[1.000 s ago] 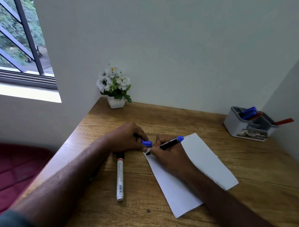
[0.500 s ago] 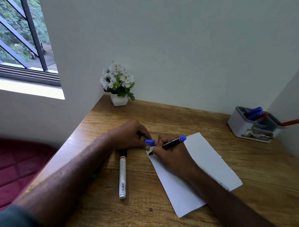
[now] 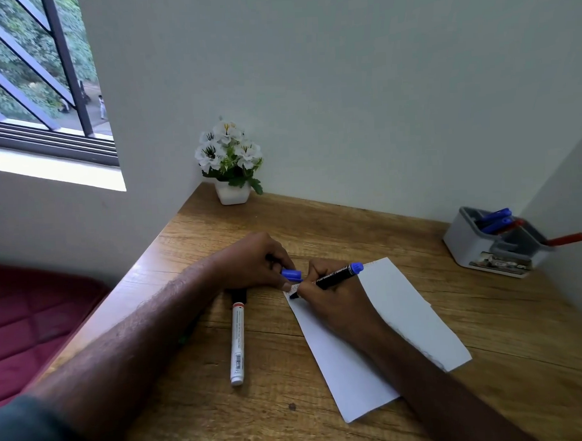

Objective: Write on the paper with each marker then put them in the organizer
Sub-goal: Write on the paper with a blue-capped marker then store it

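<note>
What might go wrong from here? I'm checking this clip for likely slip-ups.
The right hand writes at the paper's far corner, so the blue marker could run onto the desk. The loose blue cap in the left hand could drop. The white marker might roll if nudged.

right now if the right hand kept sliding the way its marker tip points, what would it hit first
Most likely the left hand and the blue cap it holds, just beyond the blue marker tip of the right hand.
</note>
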`<state>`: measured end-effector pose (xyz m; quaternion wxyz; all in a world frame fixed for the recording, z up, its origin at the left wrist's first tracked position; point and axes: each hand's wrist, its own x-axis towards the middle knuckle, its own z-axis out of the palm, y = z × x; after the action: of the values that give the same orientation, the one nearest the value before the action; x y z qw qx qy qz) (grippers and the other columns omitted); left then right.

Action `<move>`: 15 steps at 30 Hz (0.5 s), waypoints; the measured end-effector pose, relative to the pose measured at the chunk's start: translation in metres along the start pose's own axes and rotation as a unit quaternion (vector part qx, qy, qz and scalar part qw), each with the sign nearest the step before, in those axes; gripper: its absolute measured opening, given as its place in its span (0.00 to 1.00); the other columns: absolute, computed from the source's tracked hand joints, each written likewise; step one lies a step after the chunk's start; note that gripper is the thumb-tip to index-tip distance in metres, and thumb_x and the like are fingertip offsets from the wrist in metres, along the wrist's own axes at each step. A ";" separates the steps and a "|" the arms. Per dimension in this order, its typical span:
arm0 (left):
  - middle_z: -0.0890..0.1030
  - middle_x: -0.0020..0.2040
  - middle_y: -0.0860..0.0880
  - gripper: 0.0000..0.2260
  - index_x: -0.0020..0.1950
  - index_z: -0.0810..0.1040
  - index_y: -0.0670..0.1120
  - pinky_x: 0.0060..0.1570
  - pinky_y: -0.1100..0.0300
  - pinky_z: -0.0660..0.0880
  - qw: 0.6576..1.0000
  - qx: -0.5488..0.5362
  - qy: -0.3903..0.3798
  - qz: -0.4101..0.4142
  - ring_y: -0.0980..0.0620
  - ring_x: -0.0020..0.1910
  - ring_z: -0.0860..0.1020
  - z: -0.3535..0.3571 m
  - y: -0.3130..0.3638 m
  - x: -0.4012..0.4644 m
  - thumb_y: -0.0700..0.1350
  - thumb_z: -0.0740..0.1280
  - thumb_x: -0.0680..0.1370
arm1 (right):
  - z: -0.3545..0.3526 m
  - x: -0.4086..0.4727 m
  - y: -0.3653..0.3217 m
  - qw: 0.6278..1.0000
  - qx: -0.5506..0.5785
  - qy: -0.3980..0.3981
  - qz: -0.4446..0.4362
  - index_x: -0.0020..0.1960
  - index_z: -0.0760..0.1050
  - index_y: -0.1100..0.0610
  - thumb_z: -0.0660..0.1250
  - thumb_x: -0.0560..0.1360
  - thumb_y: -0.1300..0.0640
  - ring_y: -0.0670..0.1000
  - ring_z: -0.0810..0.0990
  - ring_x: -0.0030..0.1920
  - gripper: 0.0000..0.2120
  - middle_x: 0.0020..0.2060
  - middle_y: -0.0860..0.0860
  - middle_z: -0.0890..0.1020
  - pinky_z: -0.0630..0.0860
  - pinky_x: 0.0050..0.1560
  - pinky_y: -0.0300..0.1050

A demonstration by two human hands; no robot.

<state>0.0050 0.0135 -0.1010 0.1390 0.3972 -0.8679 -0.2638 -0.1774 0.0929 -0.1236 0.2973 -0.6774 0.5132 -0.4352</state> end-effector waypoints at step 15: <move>0.81 0.47 0.57 0.16 0.59 0.83 0.50 0.44 0.68 0.70 1.000 0.008 -0.004 -0.005 0.59 0.47 0.77 0.000 0.001 -0.001 0.48 0.76 0.71 | -0.001 0.001 0.002 1.000 0.015 0.013 -0.005 0.27 0.65 0.52 0.73 0.68 0.57 0.42 0.66 0.27 0.18 0.23 0.43 0.68 0.64 0.30 0.31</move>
<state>0.0045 0.0147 -0.1000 0.1308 0.4018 -0.8685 -0.2591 -0.1788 0.0913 -0.1249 0.2983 -0.6697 0.5074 -0.4529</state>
